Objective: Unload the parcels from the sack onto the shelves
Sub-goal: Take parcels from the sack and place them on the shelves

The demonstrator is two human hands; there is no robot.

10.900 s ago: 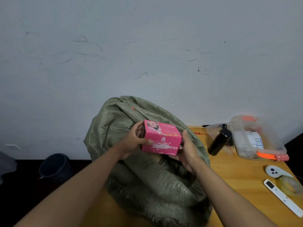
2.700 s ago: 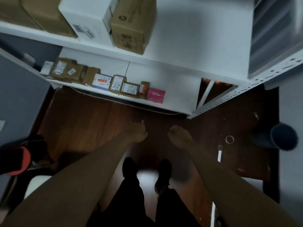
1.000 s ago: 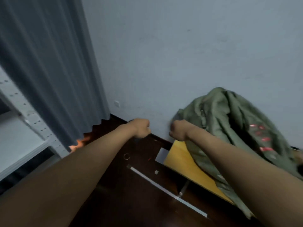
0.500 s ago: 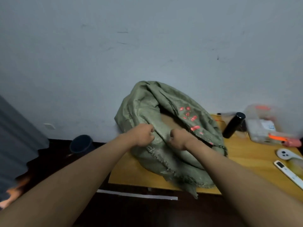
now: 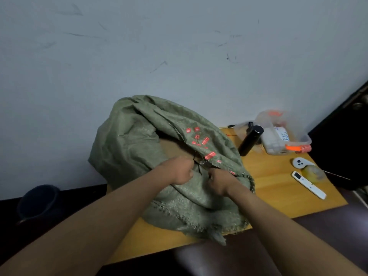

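Sack (image 5: 139, 140) lies under both hands — left (image 5: 180, 173), right (image 5: 219, 182) — fingers curled, grip unclear.

1. Left hand (image 5: 180, 173): bare, with no glove, ring or watch visible.
2. Right hand (image 5: 219, 183): bare likewise, the wrist unadorned.
3. Both forearms: bare along their whole visible length, no sleeve or cuff reaching into view anywhere short of the frame's lower edge.

Both bare forearms are extending forward and converging, with the left hand (image 5: 180, 173) and the right hand (image 5: 220, 183) lying side by side, slightly apart, knuckles up, fingers curling into loose fists at wrist level.
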